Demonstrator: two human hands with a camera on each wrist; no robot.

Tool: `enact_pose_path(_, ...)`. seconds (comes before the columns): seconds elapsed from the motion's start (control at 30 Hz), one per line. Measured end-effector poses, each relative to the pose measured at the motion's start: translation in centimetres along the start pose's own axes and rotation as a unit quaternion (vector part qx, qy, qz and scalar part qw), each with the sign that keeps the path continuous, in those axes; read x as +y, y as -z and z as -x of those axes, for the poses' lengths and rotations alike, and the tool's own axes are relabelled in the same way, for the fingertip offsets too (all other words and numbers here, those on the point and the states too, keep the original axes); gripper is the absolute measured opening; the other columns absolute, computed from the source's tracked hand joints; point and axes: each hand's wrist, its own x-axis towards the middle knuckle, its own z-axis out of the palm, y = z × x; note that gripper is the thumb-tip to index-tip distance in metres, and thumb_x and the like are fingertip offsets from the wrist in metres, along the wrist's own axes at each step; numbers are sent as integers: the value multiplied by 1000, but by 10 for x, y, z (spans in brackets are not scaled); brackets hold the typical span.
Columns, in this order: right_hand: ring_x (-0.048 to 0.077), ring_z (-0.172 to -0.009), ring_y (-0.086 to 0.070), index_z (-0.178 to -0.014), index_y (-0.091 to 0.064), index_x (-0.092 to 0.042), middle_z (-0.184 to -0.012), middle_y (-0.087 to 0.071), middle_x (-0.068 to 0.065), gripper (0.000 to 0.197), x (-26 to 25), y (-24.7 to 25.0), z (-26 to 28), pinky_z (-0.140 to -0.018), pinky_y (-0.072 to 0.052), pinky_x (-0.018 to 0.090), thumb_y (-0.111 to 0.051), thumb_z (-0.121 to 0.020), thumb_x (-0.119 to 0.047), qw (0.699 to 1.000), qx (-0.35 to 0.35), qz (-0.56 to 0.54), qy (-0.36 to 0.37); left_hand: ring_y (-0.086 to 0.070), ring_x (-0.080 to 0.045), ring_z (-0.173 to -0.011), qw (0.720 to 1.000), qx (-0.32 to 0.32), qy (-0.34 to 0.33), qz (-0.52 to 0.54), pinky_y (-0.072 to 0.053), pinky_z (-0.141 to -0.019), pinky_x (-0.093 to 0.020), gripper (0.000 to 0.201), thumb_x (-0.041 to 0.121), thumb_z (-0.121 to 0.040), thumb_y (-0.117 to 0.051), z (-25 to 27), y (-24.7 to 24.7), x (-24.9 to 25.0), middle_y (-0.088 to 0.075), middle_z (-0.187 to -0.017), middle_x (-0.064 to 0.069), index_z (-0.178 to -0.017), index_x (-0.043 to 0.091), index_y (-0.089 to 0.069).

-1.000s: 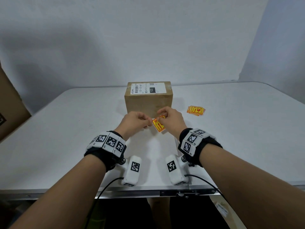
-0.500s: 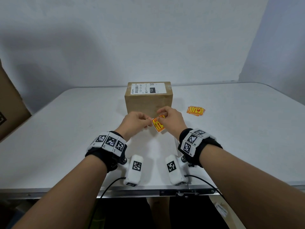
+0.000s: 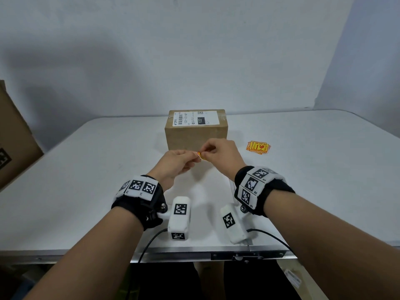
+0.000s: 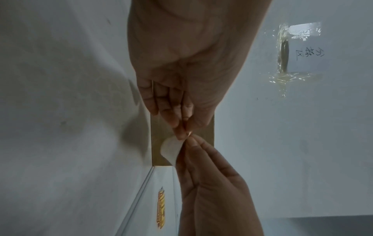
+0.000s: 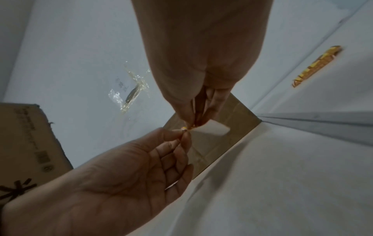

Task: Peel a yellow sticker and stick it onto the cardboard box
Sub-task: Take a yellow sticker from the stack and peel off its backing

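The yellow sticker [image 3: 200, 154] is pinched between the two hands, held in the air just in front of the near face of the cardboard box [image 3: 195, 129]. Only a small yellow-and-red corner shows in the head view; from the left wrist view its white underside [image 4: 171, 149] curls out to one side of the fingertips. The left hand [image 3: 178, 164] grips it with thumb and forefinger from the left, the other fingers curled in — the right hand [image 3: 221, 154] pinches it from the right, fingertips meeting those of the left. Whether the backing has come apart from the sticker I cannot tell. The box stands on the white counter [image 3: 313, 169], a white shipping label [image 3: 195, 118] on its top. To its right lies a small pile of yellow stickers [image 3: 258, 146] — well apart from the hands. A larger brown carton [image 3: 13, 137] stands at the far left edge.
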Motion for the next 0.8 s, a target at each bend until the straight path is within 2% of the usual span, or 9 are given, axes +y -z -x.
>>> enact_pose_path(0.1, 21, -83, -69, -86, -75, -9, -83, -73, 6, 11, 3, -4, -1, -82, -57, 36, -65, -80, -13, 999, 10, -18, -37, -51, -3, -62, 1000, 10, -11, 6, -46, -73, -18, 9, 17, -86, -63, 0, -4, 1, -69, -80, 4, -81, 16, -71)
enact_pose_path(0.23, 25, -77, -72, -82, -76, -8, -77, -74, 11, 13, 5, -5, 1, -81, -58, 41, -63, -81, -10, 998, 16, -43, -54, -52, -6, -66, 999, 25, -24, 0, -43, -71, -19, 7, 20, -84, -66, -1, -6, -1, -70, -81, 3, -84, 16, -71)
enact_pose_path(0.4, 22, -69, -70, -83, -77, -7, -79, -75, 14, 15, 2, -2, 4, -81, -59, 40, -62, -82, -11, 996, 21, -67, -61, -51, -5, -66, 998, 42, -42, -1, -44, -67, -14, 12, 17, -85, -66, -2, -9, -1, -70, -80, 1, -91, 9, -72)
enact_pose_path(0.53, 21, -70, -70, -80, -77, -9, -79, -76, 15, 15, -1, 1, 6, -82, -59, 39, -64, -82, -17, 994, 13, -84, -75, -56, -6, -67, 998, 44, -51, -4, -45, -70, -14, 23, 15, -85, -66, -3, -9, -2, -72, -82, -4, -99, -2, -70)
enact_pose_path(0.63, 25, -74, -71, -79, -77, -11, -80, -76, 17, 15, -1, 3, 7, -81, -59, 39, -66, -81, -20, 993, 5, -88, -83, -55, -6, -68, 997, 46, -56, -20, -45, -69, -15, 22, 16, -85, -66, -3, -9, -2, -71, -80, -3, -97, -1, -71)
enact_pose_path(0.73, 19, -69, -69, -76, -78, -12, -77, -76, 15, 16, -2, 2, 6, -79, -60, 38, -64, -80, -18, 994, -1, -78, -79, -53, -8, -68, 996, 52, -61, -38, -44, -70, -17, 22, 17, -85, -66, -2, -8, -2, -71, -79, -3, -96, -1, -72)
enact_pose_path(0.8, 20, -69, -70, -74, -78, -11, -74, -76, 15, 18, -1, 1, 5, -78, -60, 38, -62, -79, -16, 994, -2, -76, -79, -52, -10, -69, 995, 58, -65, -49, -44, -73, -20, 22, 17, -83, -66, -2, -8, -1, -71, -81, -4, -94, -2, -72)
